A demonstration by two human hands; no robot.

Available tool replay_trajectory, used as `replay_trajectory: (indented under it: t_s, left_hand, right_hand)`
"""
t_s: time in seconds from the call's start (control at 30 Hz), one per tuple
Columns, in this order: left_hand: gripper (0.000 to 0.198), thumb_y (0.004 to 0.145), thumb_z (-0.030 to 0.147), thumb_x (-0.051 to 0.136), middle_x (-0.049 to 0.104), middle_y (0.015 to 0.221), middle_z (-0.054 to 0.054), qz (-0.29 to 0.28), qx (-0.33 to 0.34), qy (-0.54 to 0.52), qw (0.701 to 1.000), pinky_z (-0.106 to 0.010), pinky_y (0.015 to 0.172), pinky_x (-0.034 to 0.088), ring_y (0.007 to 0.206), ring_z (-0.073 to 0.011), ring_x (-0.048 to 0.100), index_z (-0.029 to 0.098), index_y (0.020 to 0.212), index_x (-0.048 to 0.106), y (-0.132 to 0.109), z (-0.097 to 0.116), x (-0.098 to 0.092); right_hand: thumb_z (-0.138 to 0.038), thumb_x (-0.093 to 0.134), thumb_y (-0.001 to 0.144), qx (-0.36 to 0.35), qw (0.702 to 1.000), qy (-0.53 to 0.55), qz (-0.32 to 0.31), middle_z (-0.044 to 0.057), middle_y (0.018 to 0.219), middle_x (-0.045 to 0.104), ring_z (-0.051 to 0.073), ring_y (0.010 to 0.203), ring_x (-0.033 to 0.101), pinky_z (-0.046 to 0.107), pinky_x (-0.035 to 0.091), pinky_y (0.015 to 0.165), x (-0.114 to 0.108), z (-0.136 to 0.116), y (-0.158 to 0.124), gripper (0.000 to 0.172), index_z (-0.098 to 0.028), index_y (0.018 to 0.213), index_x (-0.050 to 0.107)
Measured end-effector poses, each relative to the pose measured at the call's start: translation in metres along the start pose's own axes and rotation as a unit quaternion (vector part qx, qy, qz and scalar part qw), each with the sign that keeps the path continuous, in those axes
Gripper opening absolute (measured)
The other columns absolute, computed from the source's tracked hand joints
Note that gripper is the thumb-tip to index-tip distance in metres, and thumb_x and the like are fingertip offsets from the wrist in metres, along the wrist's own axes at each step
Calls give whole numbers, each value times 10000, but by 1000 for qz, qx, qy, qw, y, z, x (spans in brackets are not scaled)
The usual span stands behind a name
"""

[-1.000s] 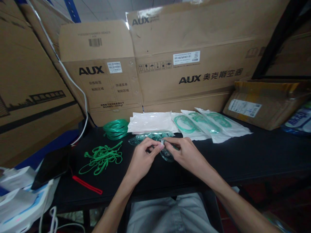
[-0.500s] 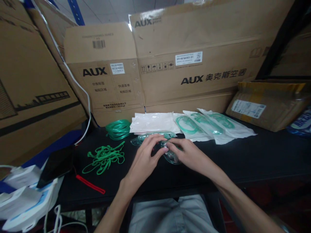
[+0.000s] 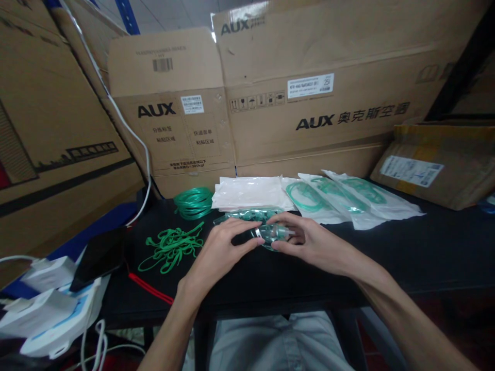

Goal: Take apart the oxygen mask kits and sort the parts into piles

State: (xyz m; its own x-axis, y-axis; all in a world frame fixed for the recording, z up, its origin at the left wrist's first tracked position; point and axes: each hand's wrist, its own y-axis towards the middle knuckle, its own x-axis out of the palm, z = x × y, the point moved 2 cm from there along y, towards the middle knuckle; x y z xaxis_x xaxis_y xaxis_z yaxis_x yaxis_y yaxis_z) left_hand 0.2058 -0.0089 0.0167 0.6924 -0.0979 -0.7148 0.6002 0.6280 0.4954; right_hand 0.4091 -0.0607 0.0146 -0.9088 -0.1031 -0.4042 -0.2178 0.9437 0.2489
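Over the flat black worktop point(image 3: 247, 283), my part-open left fingers point(image 3: 246, 225) and half-curled right fingers point(image 3: 288, 249) hold both ends of the clear green plastic mask point(image 3: 275, 233). Gentle squeezing should stop it bending.

At 10 o'clock in the view, a cardboard panel point(image 3: 170, 154) read "AUX" in bold black above 分拣标签 粘贴区域 and 快递面单 粘贴区域, with "300kgf" ending its bottom line. At 2 o'clock, a wider panel point(image 3: 270, 131) bore "AUX 奥克斯空调"; "AUX" recurred on its upper flap point(image 3: 301, 41) at 12 o'clock. Its white label point(image 3: 310, 86) at 1 o'clock began "KFR" and showed "25"; toward 9 o'clock of that ran arrow, glass and umbrella signs point(image 3: 252, 101). The shipping label point(image 3: 412, 171) on the 3 o'clock carton point(image 3: 429, 198) was too small to read.
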Motion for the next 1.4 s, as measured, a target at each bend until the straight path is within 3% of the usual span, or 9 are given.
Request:
replay_trajectory:
  t_s: [0.17,0.4,0.57,0.73,0.9,1.07,1.2,1.33,1.4]
  left_hand:
    - [304,908,304,689,741,1202,-12,3,47,-2,999,-354,1012,473,1122,-214,649,263,1208,712,0,4,0]
    - [253,929,334,651,712,1185,-31,45,-7,-14,999,-332,976,471,1096,-210,644,244,1165,675,-3,3,-23]
    - [116,902,331,673,706,1116,-28,-38,-18,37,998,-348,968,457,1076,-212,629,238,971,663,-22,-12,-24]
    - [115,883,363,680,708,1140,-30,-88,-24,115,989,-397,974,441,1093,-238,607,249,893,676,-41,-28,-17]
    - [216,874,363,682,700,1155,-18,-107,-53,169,978,-458,1049,390,1117,-252,599,288,1076,675,-48,-35,-21]
    - [350,879,355,670,666,1245,-35,-101,-60,186,975,-443,1040,414,1172,-261,578,306,1224,640,-57,-32,-31]
    - [342,920,380,628,640,1271,-49,-66,-32,169,983,-441,1049,420,1172,-260,573,291,1250,627,-34,-19,-22]
    - [282,972,315,553,647,1231,-70,-2,18,136,991,-423,1051,424,1162,-255,578,251,1235,631,19,-11,3]
    - [286,976,287,545,649,1229,-79,-3,32,114,993,-431,1059,415,1172,-260,573,237,1247,625,43,-15,16]
  right_hand:
    - [-371,635,897,34,999,21,-3,48,910,734,171,696,697,280,549,652,2,1,2,364,-166,1198,653]
    - [-377,654,866,42,985,-158,56,-6,671,686,145,526,576,244,422,497,0,3,2,351,-175,1146,715]
    - [-406,652,866,34,988,-136,61,32,790,742,177,630,656,267,501,575,-13,3,3,385,-165,1161,708]
    - [-475,666,846,27,988,-111,102,48,885,754,222,749,706,326,556,690,-46,0,-3,447,-193,1192,694]
    - [-510,698,805,7,973,-146,176,86,1054,730,269,871,695,375,560,734,-76,-2,-9,444,-230,1148,693]
    - [-454,729,769,-26,977,-130,164,94,1062,699,266,939,685,368,568,764,-78,9,-1,384,-211,1049,629]
    - [-375,703,787,-56,976,-157,139,88,1054,693,259,979,680,393,557,861,-74,27,17,302,-202,1017,611]
    - [-288,675,824,-73,969,-209,114,92,1109,708,250,1005,689,399,541,919,-69,42,36,286,-189,1090,638]
    - [-253,670,831,-70,966,-224,113,113,1167,715,266,1033,693,415,541,926,-66,48,42,337,-180,1160,654]
